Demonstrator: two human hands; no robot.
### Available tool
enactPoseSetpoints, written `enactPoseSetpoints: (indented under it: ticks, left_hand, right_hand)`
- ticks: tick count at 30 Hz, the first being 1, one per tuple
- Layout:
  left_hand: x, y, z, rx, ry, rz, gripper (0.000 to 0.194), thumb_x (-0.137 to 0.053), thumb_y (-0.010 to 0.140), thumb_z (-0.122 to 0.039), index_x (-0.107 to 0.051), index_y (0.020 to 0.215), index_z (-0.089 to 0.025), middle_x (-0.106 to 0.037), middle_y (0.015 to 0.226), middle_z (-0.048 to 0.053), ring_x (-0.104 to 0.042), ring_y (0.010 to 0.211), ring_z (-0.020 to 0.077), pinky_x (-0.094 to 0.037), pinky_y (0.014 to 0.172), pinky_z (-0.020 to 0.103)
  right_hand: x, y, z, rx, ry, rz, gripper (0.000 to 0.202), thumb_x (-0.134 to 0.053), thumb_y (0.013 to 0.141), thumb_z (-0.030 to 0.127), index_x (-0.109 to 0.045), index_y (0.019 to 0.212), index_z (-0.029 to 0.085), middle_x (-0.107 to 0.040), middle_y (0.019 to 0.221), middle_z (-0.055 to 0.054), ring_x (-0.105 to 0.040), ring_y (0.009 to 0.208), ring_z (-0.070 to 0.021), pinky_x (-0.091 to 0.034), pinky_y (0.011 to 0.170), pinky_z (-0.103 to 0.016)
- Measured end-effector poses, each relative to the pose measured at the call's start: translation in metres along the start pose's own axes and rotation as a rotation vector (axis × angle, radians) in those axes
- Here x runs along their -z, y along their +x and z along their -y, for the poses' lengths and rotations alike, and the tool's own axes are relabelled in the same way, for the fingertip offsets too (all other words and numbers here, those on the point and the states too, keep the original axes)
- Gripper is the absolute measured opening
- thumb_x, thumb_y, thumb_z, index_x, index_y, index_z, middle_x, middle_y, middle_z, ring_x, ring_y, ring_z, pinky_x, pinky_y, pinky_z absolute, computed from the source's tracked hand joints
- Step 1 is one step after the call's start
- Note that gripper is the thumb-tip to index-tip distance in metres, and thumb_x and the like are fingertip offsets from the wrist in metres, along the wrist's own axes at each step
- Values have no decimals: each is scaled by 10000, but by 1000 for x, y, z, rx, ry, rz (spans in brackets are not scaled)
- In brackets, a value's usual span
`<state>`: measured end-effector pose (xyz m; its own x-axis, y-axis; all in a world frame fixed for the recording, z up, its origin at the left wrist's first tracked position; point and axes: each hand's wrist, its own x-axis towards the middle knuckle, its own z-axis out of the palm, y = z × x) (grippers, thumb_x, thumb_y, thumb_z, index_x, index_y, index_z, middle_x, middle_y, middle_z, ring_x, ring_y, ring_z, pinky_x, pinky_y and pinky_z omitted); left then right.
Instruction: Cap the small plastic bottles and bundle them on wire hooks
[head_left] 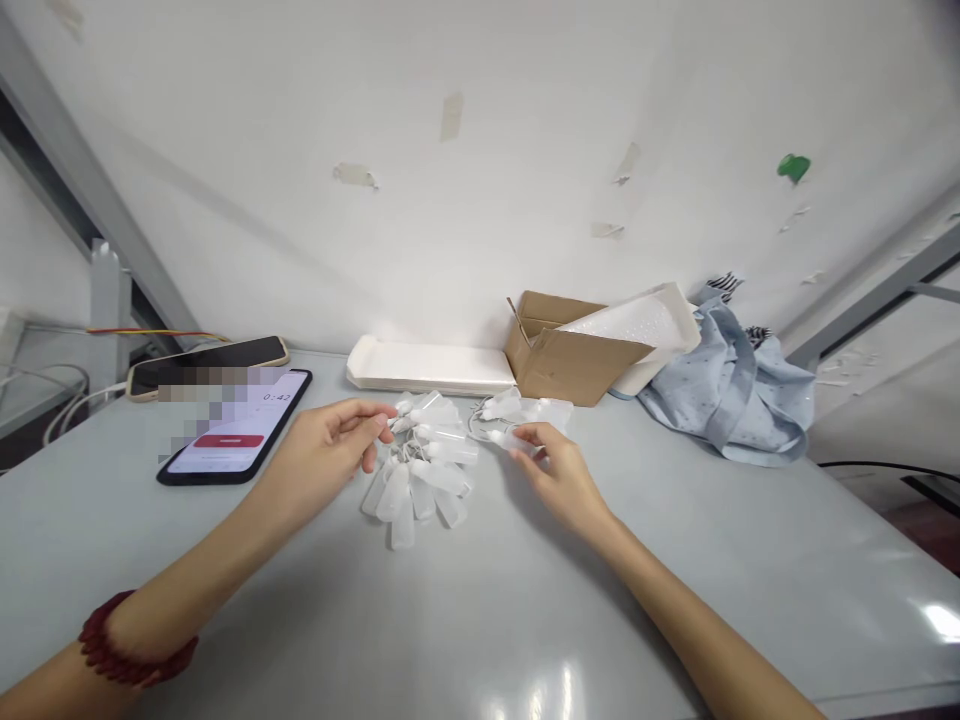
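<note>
A fanned cluster of translucent white tags (401, 500) with thin white cords lies at the middle of the table. At the cluster's upper left, my left hand (334, 440) is closed, thumb and index fingertip brought together; what they pinch is too small to make out. My right hand (559, 475) pinches one translucent tag (504, 438) between thumb and fingers, right of the cluster. Just beyond that hand lie a few more such tags (551, 410), partly hidden by its fingers.
Behind the tags stand a stack of long white trays (435, 367) and an open cardboard box (581, 365). A pale blue cloth bag (724, 385) sits at the right. On the left lie a lit phone (240, 430) showing a timer and a dark-screened phone (210, 365) with a white cable.
</note>
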<state>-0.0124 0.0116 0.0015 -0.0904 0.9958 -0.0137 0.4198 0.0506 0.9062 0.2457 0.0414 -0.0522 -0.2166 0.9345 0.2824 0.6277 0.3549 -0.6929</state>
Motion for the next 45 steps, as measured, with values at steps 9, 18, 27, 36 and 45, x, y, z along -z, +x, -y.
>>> enactPoseSetpoints:
  ticks: [9,18,27,36,45]
  left_hand:
    - [-14,-10,1,-10,-35,210,247,-514,822,-418,-605,780,-192,-457,489,-61,-446,469,123,-334,445,219]
    - [-14,-9,6,38,-37,314,410,-471,842,-515,-593,637,-182,-465,445,-49,-417,467,113,-353,513,231]
    - [-16,-11,3,67,2,338,326,-540,813,-469,-645,698,-183,-466,453,-50,-426,464,115,-343,493,226]
    - [-19,-17,5,-46,-71,382,190,-538,837,-354,-656,865,-208,-633,725,-15,-469,494,91,-390,474,202]
    - [-18,-21,1,-106,-37,429,182,-506,853,-289,-665,862,-199,-625,696,-27,-489,513,86,-432,492,184]
  right_hand:
    - [11,-8,33,-162,470,109,235,-512,864,404,-586,919,188,-578,695,1,-564,677,-151,-457,690,-305]
    - [10,-18,42,-109,532,170,194,-583,831,371,-575,947,216,-587,814,-17,-557,744,-159,-440,656,-277]
    - [10,-19,41,-151,577,138,214,-606,818,355,-619,992,229,-587,827,-15,-548,763,-158,-434,669,-276]
    - [8,-20,44,-134,592,159,182,-602,827,325,-628,974,220,-592,810,-10,-552,739,-148,-447,680,-273]
    - [7,-23,47,-142,639,189,156,-616,827,293,-628,966,222,-588,817,6,-546,742,-120,-431,682,-232]
